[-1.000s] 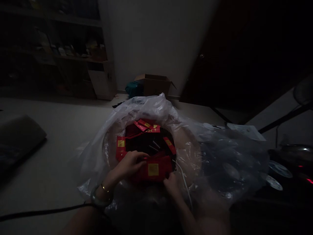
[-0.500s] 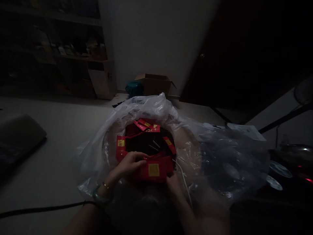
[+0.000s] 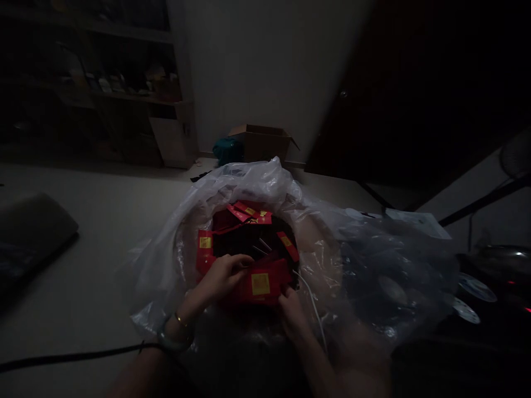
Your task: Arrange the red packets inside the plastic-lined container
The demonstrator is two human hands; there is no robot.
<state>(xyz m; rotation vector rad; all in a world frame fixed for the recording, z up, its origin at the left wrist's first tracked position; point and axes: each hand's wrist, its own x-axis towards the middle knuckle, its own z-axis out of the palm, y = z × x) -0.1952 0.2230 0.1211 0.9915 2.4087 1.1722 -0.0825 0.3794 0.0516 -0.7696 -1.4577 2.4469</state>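
In dim light, a red packet with a yellow square label (image 3: 269, 272) lies between my hands at the near side of a round opening lined with clear plastic. My left hand (image 3: 224, 275) grips its upper left edge, thumb and fingers closed together. At the lower right corner, my right hand (image 3: 290, 309) pinches the packet; its fingertips are partly hidden. Just beyond is dark loose material (image 3: 236, 241), too dark to identify, with two thin shiny metal prongs (image 3: 261, 246) on it. Other red packets (image 3: 251, 211) lie around its rim, one at the left (image 3: 204, 249) and one at the right (image 3: 287, 246).
Clear plastic sheeting (image 3: 265, 177) spreads around the opening and far to the right. A white cord (image 3: 311, 301) runs down beside my right hand. Patterned dishes (image 3: 477, 286) sit at the right. A cardboard box (image 3: 265, 145) and teal bag (image 3: 228, 150) stand by the wall.
The red packet has shifted slightly upward and tilted a little. My right hand has moved a bit left and up along its corner; my left hand stays nearly in place.
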